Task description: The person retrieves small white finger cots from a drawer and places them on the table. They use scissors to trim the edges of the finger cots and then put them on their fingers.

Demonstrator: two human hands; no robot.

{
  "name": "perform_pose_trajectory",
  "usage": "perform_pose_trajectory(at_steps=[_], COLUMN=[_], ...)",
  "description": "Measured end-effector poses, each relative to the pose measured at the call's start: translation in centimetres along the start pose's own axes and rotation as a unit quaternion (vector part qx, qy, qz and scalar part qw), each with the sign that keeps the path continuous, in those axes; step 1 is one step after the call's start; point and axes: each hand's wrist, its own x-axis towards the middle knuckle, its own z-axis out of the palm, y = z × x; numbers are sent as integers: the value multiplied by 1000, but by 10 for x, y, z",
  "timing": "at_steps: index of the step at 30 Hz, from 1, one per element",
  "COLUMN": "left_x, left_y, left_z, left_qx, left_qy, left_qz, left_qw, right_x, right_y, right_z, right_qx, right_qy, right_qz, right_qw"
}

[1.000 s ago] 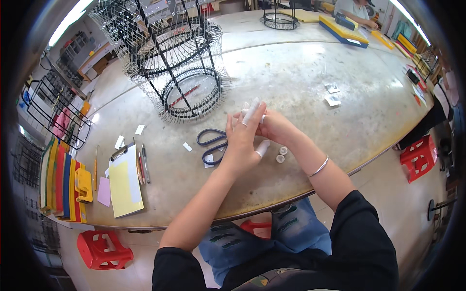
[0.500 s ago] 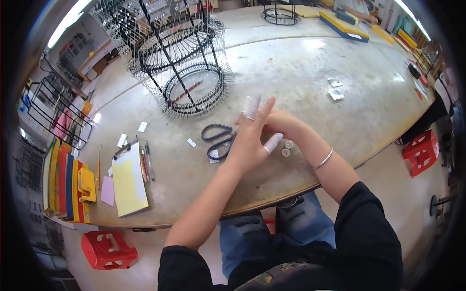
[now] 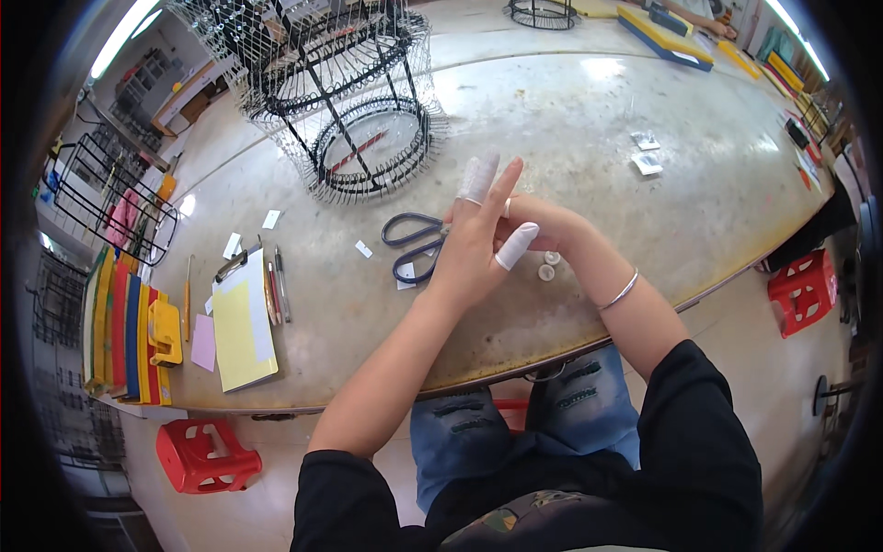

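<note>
My left hand [image 3: 471, 247] is raised over the table with fingers stretched out. White finger cots [image 3: 518, 245] cover its thumb and at least one long finger; another finger is bare. Behind it, my right hand [image 3: 549, 226] reaches in from the right and touches the left hand's fingers. Most of the right fingers are hidden, and a small white rim shows between the hands. Rolled white finger cots [image 3: 547, 271] lie on the table just below the right hand. Beside the left hand rest dark-handled scissors [image 3: 411, 232], their blades hidden by the hand.
A tall black wire frame [image 3: 372, 152] strung with metal pins stands at the far left. Nearer are a clipboard with yellow paper [image 3: 241, 340], pens [image 3: 280, 294] and upright coloured boards [image 3: 124, 340]. Small packets [image 3: 647, 163] lie at right. Red stools [image 3: 207, 455] flank the table.
The view has shifted slightly, moving the table upward in the picture. My hands stay together; more of the white-covered fingers and a small white rim between the hands now show.
</note>
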Motion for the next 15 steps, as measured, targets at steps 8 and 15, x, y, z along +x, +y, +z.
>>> perform_pose_trajectory(at_steps=[8,15], left_x=[3,4], left_y=[2,13], left_z=[0,3], left_qx=[89,-14], left_qy=[11,45], left_qz=[57,61], left_qw=[994,997], right_x=[8,-13], right_y=[10,-8], right_z=[-22,-14], right_qx=[-39,-128], right_qy=[57,6], right_qz=[-20,-30], right_qw=[997,991])
